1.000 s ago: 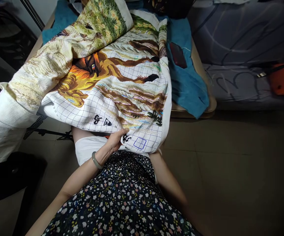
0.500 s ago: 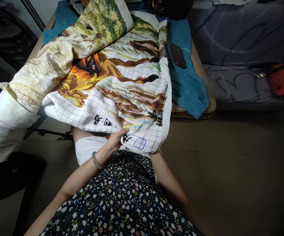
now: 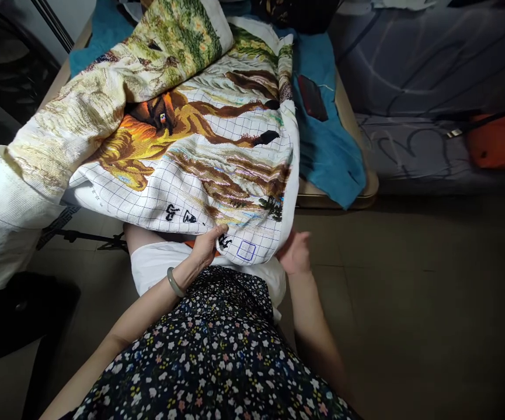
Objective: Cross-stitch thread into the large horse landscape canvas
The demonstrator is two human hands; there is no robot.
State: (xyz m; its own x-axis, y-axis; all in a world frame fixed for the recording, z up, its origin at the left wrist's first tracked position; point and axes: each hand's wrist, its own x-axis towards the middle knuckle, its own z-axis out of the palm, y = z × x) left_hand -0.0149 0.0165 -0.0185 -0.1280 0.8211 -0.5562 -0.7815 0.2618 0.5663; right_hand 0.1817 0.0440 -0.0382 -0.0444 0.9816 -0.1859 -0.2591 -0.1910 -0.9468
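- Far left: a black bag (image 3: 20, 315) on the floor, partly under the hanging white end of the cloth (image 3: 199, 157).
- Beside it, under the cloth: a dark stand (image 3: 81, 236) low on the floor, only partly visible.
- Cloth: large, gridded, with stitched orange, brown and green picture; spread over the table (image 3: 361, 192) and falling down to the lap; upper part folded over itself at the top left.
- Left hand (image 3: 204, 248): at the lower edge of the cloth, near the small black stitched marks; fingers closed on the edge, thumb on top, pinching the fabric. A green bangle (image 3: 174, 282) on this wrist.
- Below the hands: a dark floral dress (image 3: 217, 361) and a white garment (image 3: 156, 265) on the lap, touching the cloth edge.
- Near the edge, between the hands: a blue printed square (image 3: 246, 251) on the grid.
- Right hand (image 3: 296, 254): just beside the right lower corner of the cloth, blurred; fingers loosely spread, holding nothing visible; contact with the cloth impossible to tell.
- Further right on the table: a blue towel (image 3: 326, 146) under the cloth, with a dark phone (image 3: 311, 98) lying on it.
- Far right: a grey sofa (image 3: 431, 76) and an orange thing (image 3: 501, 140) on it, well apart from the hands.
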